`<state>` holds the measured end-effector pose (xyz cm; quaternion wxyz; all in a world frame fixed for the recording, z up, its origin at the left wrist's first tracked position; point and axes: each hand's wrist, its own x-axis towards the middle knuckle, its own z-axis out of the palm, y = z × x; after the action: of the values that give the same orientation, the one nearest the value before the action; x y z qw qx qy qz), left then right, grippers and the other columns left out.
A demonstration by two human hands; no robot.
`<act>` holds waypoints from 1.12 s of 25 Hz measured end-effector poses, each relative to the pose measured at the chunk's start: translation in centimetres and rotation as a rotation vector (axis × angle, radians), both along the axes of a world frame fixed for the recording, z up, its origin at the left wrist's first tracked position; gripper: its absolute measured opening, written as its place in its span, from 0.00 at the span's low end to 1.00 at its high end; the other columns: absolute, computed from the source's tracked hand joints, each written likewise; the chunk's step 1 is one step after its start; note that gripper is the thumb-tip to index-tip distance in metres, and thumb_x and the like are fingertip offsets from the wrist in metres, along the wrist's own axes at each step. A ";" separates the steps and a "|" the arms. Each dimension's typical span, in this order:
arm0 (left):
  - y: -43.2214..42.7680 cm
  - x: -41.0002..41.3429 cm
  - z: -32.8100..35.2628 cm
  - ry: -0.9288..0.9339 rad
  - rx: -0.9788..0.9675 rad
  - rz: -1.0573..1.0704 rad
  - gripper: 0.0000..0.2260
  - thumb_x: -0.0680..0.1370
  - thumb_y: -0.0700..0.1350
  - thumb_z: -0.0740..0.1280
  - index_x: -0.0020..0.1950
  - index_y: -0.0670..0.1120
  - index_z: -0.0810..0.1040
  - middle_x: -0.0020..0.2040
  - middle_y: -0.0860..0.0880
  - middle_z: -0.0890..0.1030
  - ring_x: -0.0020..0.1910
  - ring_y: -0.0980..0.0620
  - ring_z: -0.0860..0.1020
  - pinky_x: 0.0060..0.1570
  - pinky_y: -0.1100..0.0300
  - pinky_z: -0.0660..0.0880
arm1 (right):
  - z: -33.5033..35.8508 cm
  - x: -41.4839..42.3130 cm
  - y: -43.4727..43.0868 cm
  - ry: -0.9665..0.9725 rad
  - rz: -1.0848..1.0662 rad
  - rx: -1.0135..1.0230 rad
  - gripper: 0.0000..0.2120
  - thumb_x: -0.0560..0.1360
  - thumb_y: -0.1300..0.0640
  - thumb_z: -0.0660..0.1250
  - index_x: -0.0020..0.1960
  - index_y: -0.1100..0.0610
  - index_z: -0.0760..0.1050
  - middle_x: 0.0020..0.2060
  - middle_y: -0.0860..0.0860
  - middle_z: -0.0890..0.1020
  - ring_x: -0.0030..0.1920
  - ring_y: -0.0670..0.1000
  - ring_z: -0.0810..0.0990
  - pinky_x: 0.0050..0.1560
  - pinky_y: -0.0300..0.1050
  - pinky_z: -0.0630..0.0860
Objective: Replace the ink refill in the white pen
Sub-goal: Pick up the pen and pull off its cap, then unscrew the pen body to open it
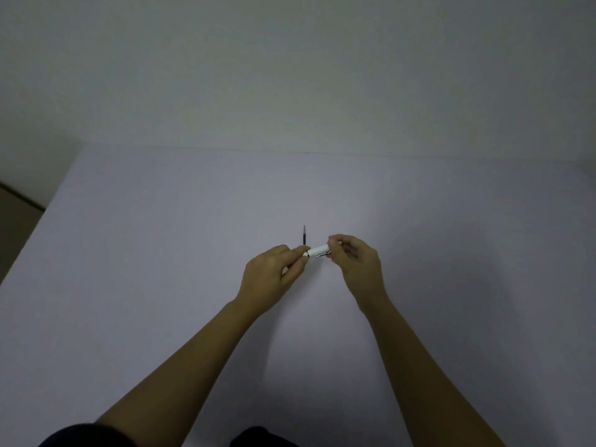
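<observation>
Holding the white pen (317, 251) between them, both hands are hovering just above the pale table (161, 253), near its middle. The left hand (274, 275) is pinching one end of the pen with thumb and fingertips closed around it; that end is mostly hidden inside the grip, so only a small white tip is showing at the fingers. The right hand (354, 262) is gripping the other end, its fingers curled shut over the barrel, with the thumb lying on the near side. Between the two grips a short white stretch of barrel is showing, lying roughly level and slightly tilted, with a thin metal clip (323, 254) running along its lower edge.

A slim dark refill (304, 235) is lying on the table just beyond the left hand's fingertips, pointing away from the person, its far end tapering to a fine point. Its near end is disappearing behind the left fingers, so whether it is touching the pen cannot be told.

Both bare forearms are reaching in from the lower edge, and a dark sleeve (80, 435) is showing at the bottom left. A plain wall (290, 75) is standing behind the table.
</observation>
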<state>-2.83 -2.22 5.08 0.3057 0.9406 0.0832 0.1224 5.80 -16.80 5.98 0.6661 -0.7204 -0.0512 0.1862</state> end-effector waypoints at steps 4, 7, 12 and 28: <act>-0.3 -0.5 -0.3 -0.102 0.059 0.080 0.12 0.76 0.53 0.63 0.55 0.52 0.81 0.30 0.50 0.79 0.27 0.53 0.74 0.25 0.60 0.68 | 0.2 -0.7 0.0 0.033 -0.009 -0.014 0.05 0.74 0.60 0.68 0.49 0.57 0.80 0.41 0.51 0.83 0.45 0.50 0.83 0.54 0.46 0.78; -0.4 -0.6 -0.5 -0.120 0.076 0.108 0.15 0.75 0.58 0.59 0.54 0.54 0.81 0.28 0.51 0.79 0.26 0.54 0.73 0.23 0.60 0.69 | 0.0 -0.6 -0.1 0.040 0.004 -0.009 0.05 0.73 0.61 0.69 0.48 0.55 0.80 0.40 0.50 0.83 0.44 0.48 0.83 0.53 0.42 0.78; 0.3 -1.0 -1.8 0.002 0.051 0.151 0.17 0.75 0.59 0.63 0.61 0.57 0.76 0.33 0.51 0.79 0.30 0.54 0.73 0.27 0.62 0.66 | -1.8 0.6 -1.0 0.032 -0.047 -0.047 0.07 0.73 0.60 0.69 0.50 0.52 0.81 0.41 0.47 0.83 0.41 0.39 0.80 0.43 0.26 0.74; 0.4 -0.4 -2.3 0.128 -0.216 0.143 0.17 0.79 0.46 0.61 0.66 0.43 0.71 0.34 0.50 0.72 0.34 0.53 0.70 0.37 0.66 0.63 | -8.8 2.4 -4.4 -0.141 0.080 -0.675 0.12 0.72 0.62 0.70 0.55 0.65 0.78 0.51 0.64 0.80 0.50 0.58 0.80 0.50 0.37 0.69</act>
<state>-3.22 -1.83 2.82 0.3896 0.8998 0.1821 0.0742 8.18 -21.24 -2.81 0.3770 -0.9087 -0.0608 0.1687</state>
